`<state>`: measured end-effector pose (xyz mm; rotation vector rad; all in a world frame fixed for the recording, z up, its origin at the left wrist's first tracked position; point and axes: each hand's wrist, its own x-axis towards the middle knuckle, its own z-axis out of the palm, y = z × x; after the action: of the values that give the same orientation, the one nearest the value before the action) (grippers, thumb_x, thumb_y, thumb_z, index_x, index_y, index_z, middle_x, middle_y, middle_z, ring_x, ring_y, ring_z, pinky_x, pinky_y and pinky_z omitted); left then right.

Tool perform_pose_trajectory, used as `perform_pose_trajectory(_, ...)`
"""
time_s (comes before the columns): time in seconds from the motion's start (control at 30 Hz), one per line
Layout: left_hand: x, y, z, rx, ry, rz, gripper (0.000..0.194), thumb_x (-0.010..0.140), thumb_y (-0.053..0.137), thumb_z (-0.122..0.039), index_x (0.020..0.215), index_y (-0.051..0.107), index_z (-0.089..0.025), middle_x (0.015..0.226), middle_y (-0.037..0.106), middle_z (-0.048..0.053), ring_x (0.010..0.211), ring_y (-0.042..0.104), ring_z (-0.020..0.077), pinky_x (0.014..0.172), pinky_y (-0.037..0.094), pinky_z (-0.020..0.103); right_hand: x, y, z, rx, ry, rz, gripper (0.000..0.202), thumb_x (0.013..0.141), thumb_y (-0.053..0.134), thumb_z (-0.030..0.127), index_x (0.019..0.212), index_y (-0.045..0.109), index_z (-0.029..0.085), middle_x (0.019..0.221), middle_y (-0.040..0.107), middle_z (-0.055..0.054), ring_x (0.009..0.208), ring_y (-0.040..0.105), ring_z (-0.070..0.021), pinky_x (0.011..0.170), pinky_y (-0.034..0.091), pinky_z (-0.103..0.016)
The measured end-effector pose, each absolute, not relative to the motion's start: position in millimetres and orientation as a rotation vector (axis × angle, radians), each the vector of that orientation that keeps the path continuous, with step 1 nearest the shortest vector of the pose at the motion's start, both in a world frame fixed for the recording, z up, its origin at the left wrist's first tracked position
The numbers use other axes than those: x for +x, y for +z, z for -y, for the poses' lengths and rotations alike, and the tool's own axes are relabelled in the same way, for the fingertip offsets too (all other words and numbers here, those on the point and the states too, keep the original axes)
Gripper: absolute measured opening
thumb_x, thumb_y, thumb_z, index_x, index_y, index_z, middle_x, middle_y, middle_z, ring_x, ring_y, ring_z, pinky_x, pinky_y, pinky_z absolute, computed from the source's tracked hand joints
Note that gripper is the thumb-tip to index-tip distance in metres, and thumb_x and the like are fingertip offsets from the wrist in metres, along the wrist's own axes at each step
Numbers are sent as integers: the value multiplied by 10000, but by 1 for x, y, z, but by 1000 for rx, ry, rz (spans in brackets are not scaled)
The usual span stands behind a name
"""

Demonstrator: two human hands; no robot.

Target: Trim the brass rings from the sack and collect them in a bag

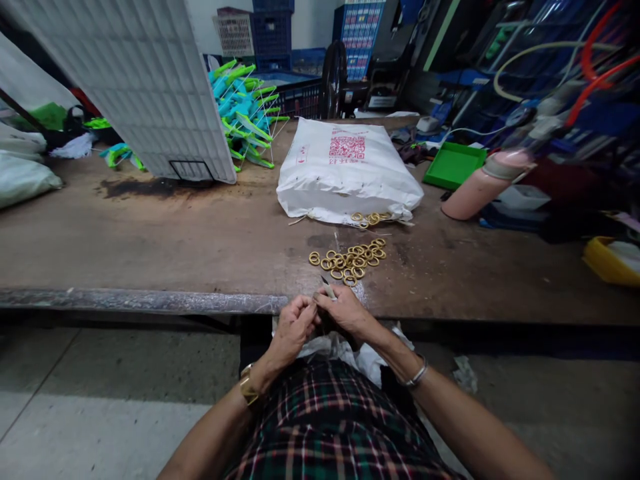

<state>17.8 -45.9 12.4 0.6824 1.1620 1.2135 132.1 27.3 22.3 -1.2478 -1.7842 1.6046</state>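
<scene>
My left hand and my right hand meet just past the table's front edge, fingertips close together. A small knife with a dark pointed blade sticks out from my right hand, whose fingers are closed round it. The left fingers are pinched, and whatever they hold is too small or hidden to make out. Beyond my hands a loose heap of brass-coloured rings lies on the wooden table. Several more rings rest at the near edge of a white printed sack.
At the left a white ribbed panel stands tilted, with green and blue plastic pieces behind it. A green tray, a pink bottle and a yellow container are on the right. White plastic hangs by my lap.
</scene>
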Motion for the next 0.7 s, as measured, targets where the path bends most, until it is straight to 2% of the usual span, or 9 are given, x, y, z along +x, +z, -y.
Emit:
perform_pose_trajectory(0.17, 19, 17, 47, 558, 1222, -1051, 345, 705, 630, -461, 708, 457, -162, 578, 444, -65, 376, 236, 5, 369, 149, 168, 134, 18, -27, -1192, 1574, 1801, 270, 772, 432, 393, 626, 485, 173, 552, 476, 39, 506, 402, -82, 500, 317, -202)
perform_pose_trajectory(0.3, 19, 18, 48, 506, 1255, -1041, 347, 692, 645, -454, 711, 453, -166, 585, 445, -65, 381, 253, 5, 368, 162, 159, 139, 14, -24, -1276, 1192, 2054, 249, 819, 370, 327, 653, 490, 185, 558, 479, 22, 520, 417, -105, 525, 309, -219)
perform_pose_trajectory(0.5, 18, 15, 47, 537, 1292, -1096, 357, 687, 648, -468, 733, 462, -167, 588, 458, -65, 385, 279, 5, 371, 178, 152, 143, 15, -14, -1240, 824, 2533, 159, 768, 400, 150, 795, 549, 197, 684, 600, -15, 625, 512, -135, 582, 301, -226)
perform_pose_trajectory(0.7, 17, 9, 48, 577, 1295, -1153, 384, 693, 629, -508, 748, 461, -168, 569, 462, -66, 385, 291, 10, 380, 187, 154, 139, 20, -12, -1292, 703, 2661, 230, 778, 403, 146, 934, 568, 184, 812, 657, -48, 711, 568, -158, 590, 288, -240)
